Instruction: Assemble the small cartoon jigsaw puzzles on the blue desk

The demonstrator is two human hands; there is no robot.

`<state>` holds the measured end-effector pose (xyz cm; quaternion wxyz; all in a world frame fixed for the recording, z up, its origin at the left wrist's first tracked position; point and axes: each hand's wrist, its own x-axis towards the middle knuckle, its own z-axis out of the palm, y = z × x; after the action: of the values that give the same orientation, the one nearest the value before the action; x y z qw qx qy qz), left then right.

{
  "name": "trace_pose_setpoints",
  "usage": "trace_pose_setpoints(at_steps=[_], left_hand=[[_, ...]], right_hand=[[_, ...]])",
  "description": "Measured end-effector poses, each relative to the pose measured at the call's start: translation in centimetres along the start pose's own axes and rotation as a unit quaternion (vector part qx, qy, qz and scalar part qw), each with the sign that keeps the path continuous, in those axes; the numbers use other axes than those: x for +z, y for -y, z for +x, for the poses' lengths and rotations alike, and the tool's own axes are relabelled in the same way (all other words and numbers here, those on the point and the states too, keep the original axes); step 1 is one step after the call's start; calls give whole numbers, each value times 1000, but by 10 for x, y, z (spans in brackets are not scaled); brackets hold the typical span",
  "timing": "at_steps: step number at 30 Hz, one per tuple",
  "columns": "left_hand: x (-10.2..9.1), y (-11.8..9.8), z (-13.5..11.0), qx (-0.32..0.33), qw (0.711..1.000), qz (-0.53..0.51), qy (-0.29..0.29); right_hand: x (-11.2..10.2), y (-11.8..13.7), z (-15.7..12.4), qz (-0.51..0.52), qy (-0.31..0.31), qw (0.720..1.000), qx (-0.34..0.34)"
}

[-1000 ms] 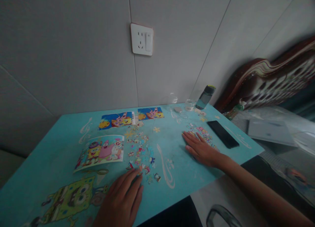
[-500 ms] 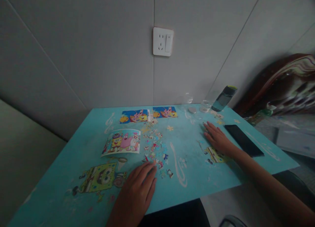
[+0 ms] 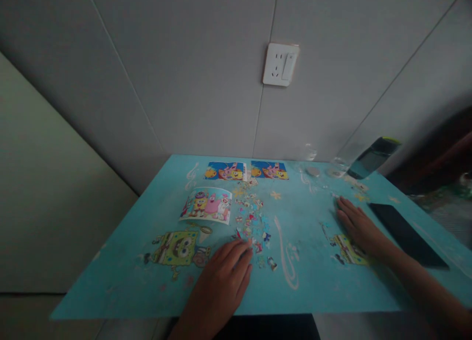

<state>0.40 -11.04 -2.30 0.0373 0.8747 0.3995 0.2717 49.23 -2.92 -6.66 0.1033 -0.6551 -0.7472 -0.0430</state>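
Note:
My left hand [image 3: 224,276] rests on the near part of the table, its fingers loosely stretched and a little apart. Its fingertips touch the lower left edge of a loose spread of small colourful jigsaw pieces [image 3: 265,223]; what lies under them is hidden. My right hand [image 3: 357,227] lies flat on the tabletop farther right, fingers extended, holding nothing. A curved picture card [image 3: 206,206] with cartoon figures sits left of the pieces. Two blue cartoon picture cards [image 3: 225,171] lie side by side toward the wall.
The turquoise tabletop [image 3: 140,286] carries printed cartoon figures. A flat black object [image 3: 405,234] lies right of my right hand. Along the back right stand a dark bottle [image 3: 372,158] with a yellow-green rim and clear containers [image 3: 337,168]. A socket plate [image 3: 280,65] is on the wall.
The view has turned left, so everything appears shifted to the right. Both hands keep nearly the same places on the table, and the pieces look unmoved.

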Motion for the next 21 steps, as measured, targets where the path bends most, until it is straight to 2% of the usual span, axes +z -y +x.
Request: trace_pose_setpoints(at_steps=[2, 4, 8, 11, 15, 21], left_hand=[[-2, -2, 2, -7, 1000, -4, 0], [-4, -4, 3, -16, 1000, -9, 1], [-4, -5, 2, -28, 999, -16, -7], [-2, -4, 0, -33, 999, -12, -6], [3, 0, -4, -22, 1000, 7, -10], [11, 8, -8, 10, 999, 28, -23]], right_hand=[[-5, 9, 1, -8, -31, 999, -8], [-13, 30, 6, -15, -46, 998, -37], [-22, 80, 25, 8, 0, 994, -112], [-18, 98, 38, 37, 20, 994, -104], [-18, 87, 36, 43, 12, 997, -59], [-36, 59, 4, 34, -35, 999, 5]])
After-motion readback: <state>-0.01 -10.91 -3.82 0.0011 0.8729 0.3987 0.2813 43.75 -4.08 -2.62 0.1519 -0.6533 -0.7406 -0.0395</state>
